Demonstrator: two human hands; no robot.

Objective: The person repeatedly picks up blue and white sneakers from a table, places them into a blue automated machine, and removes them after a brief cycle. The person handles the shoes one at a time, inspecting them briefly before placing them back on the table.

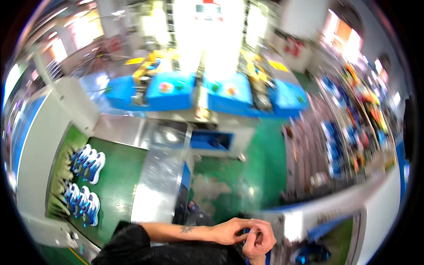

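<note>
In front of my body, near the bottom of the head view, my left hand (230,231) and my right hand (261,239) meet. The fingers of both are curled and touch or overlap. Anything held between them is too small or hidden to make out. My left forearm (172,231) reaches across from a black sleeve. A metal worktop (155,194) is the nearest surface beyond my left forearm. Below and right of my hands, a dark blue shoe (312,254) shows in the opening of a white machine.
Several white and blue sneakers (93,168) line the green bed of a white machine (37,154) at left. Ahead stands a blue-topped machine (171,95) with yellow parts. A blurred rack (353,115) with shoes and coloured items fills the right. Green floor (260,176) lies between.
</note>
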